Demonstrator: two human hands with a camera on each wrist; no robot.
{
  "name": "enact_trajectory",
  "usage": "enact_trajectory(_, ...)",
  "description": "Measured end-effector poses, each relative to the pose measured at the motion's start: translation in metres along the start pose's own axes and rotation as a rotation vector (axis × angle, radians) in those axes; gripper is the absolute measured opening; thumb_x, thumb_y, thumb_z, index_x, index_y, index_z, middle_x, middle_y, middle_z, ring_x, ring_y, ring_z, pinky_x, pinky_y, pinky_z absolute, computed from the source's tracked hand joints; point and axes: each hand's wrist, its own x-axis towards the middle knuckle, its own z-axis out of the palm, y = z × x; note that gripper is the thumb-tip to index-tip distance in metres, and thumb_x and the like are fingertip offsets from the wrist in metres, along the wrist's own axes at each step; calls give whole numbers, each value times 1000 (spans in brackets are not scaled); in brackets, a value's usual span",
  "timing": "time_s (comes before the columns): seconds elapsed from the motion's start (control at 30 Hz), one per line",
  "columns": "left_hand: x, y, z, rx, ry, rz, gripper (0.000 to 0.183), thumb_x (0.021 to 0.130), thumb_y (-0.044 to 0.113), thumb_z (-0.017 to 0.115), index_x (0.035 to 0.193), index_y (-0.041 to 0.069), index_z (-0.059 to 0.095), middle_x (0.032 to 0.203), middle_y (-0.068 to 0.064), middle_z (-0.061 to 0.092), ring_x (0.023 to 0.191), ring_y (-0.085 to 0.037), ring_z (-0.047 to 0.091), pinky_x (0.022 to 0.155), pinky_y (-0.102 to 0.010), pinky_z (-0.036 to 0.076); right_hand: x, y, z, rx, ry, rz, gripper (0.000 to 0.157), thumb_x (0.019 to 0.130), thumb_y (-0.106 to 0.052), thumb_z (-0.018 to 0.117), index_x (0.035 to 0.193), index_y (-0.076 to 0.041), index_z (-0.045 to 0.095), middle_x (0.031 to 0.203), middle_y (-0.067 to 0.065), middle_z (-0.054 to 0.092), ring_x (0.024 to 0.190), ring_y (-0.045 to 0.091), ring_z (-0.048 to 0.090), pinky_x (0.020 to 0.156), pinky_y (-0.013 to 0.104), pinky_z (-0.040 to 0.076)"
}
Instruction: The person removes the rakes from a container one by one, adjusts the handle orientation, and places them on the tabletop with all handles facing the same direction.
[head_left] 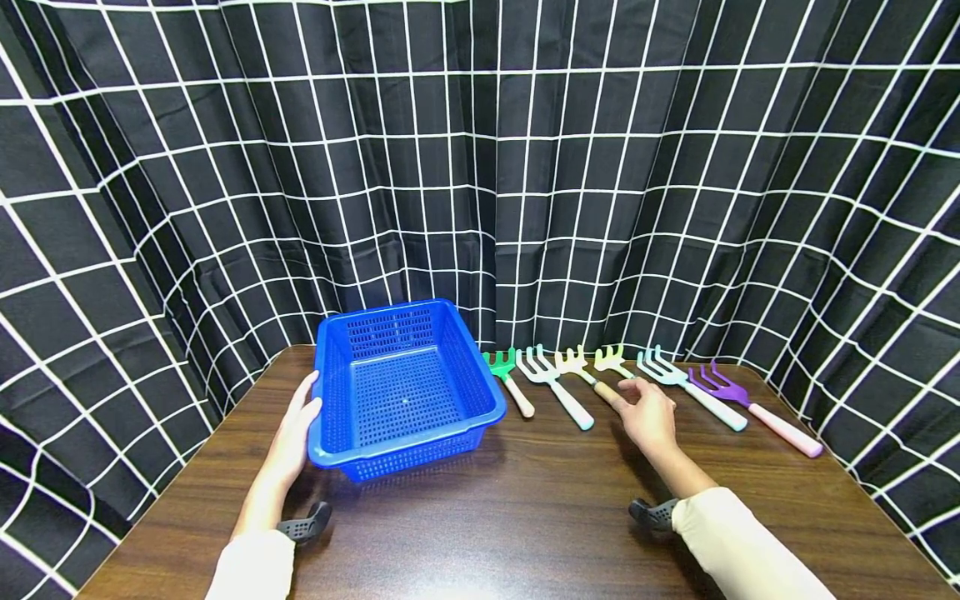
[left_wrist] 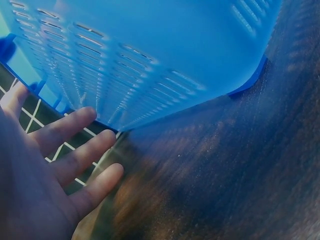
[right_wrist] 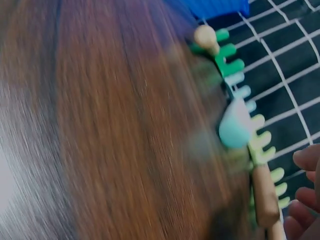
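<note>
A blue perforated plastic basket (head_left: pixel 405 446) stands on the left of the table. My left hand (head_left: pixel 288 429) is at its left side, fingertips against the rim; in the left wrist view the fingers (left_wrist: pixel 82 155) are extended beside the basket's wall. My right hand (head_left: pixel 648 414) hovers over a small pale-yellow hand rake (head_left: pixel 611 360), fourth from the left in a row, and hides its handle. Bent and apart, the fingers (right_wrist: pixel 302 200) appear close to that handle in the right wrist view. Just left lies a yellow hand rake with a wooden handle (head_left: pixel 609 394).
Left of these lie a green rake (head_left: pixel 517 392) beside the basket and a white-blue rake (head_left: pixel 570 402). To the right are a light-blue rake (head_left: pixel 708 403) and a purple rake with a pink handle (head_left: pixel 780 427). A black gridded curtain (head_left: pixel 570 183) hangs behind the brown table (head_left: pixel 480 525).
</note>
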Motion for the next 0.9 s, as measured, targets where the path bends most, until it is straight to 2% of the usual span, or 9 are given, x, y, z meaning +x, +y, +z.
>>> enact_trajectory(0.23,-3,13,0,-51,-24,-22,54,106,23,30,156,11,14,151,-28,27,120,-48,46,81,-22,46,-6,-18,11,108,-90,52,29,83,-9,74,107,6,65,94,21,67,84,34,63,73,39,46)
enact_trajectory(0.33,-3,14,0,-49,-21,-28,54,106,23,30,156,11,14,150,-29,29,118,-48,48,80,-24,47,-8,-22,16,101,-132,55,31,84,-10,75,109,5,64,95,21,67,83,33,64,73,40,46)
enact_trajectory(0.57,0,1,0,-23,-3,-6,53,107,30,30,156,17,16,149,-25,33,111,-40,54,80,-27,49,-11,-22,29,84,-210,19,36,79,-10,78,109,4,64,92,19,68,85,33,63,76,46,45)
enact_trajectory(0.73,0,-2,-1,-14,-2,-5,54,106,34,30,156,20,17,149,-25,33,110,-40,55,79,-29,49,-11,-19,32,101,-239,-38,42,71,1,81,109,7,64,88,18,68,82,33,66,87,50,38)
enact_trajectory(0.83,0,-1,-1,-8,-3,-6,54,106,34,30,156,19,17,149,-25,33,110,-41,55,79,-29,50,-11,-19,31,101,-256,-56,44,69,5,80,109,7,63,87,16,68,80,33,66,93,53,29)
enact_trajectory(0.9,0,-1,-1,-12,-2,-6,54,106,34,30,156,19,17,148,-25,34,109,-40,56,79,-29,50,-11,-18,30,96,-266,-59,44,69,5,80,110,7,63,87,16,68,79,33,66,94,53,28)
